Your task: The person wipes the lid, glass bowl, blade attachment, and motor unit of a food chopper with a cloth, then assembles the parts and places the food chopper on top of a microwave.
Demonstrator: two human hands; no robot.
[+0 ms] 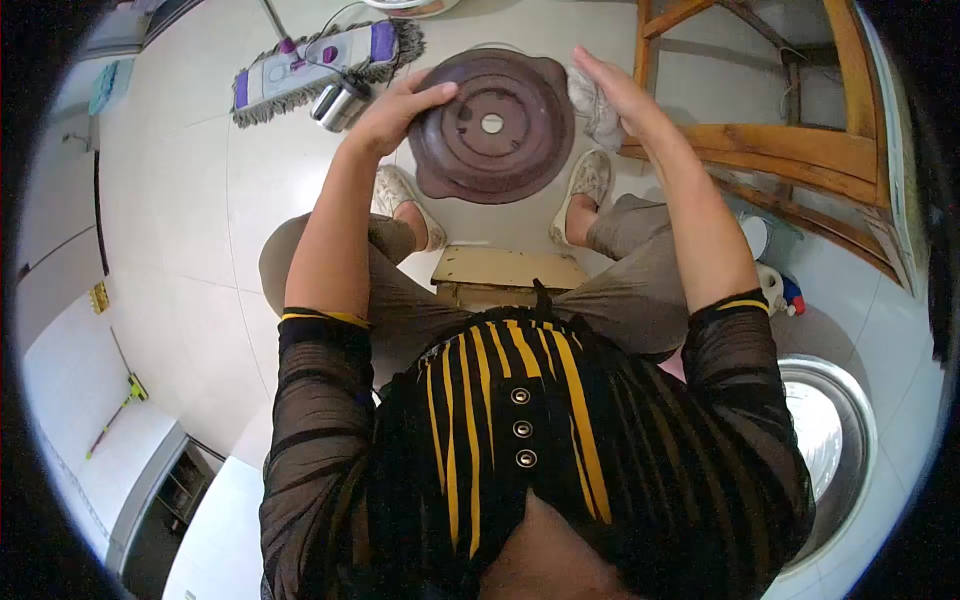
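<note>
A round brown pot-like piece with a hole in its centre is held above the floor between the feet. Its flat ringed face is turned up. My left hand grips its left edge, the thumb on top and the other fingers hidden beneath. At the right edge, my right hand has its fingers stretched and pressed over a pale crumpled cloth, which lies between the palm and the rim.
A flat mop lies at the upper left beside a metal cup. A wooden chair stands at the right. At the lower right is a metal basin. Near the feet sits a low wooden stool.
</note>
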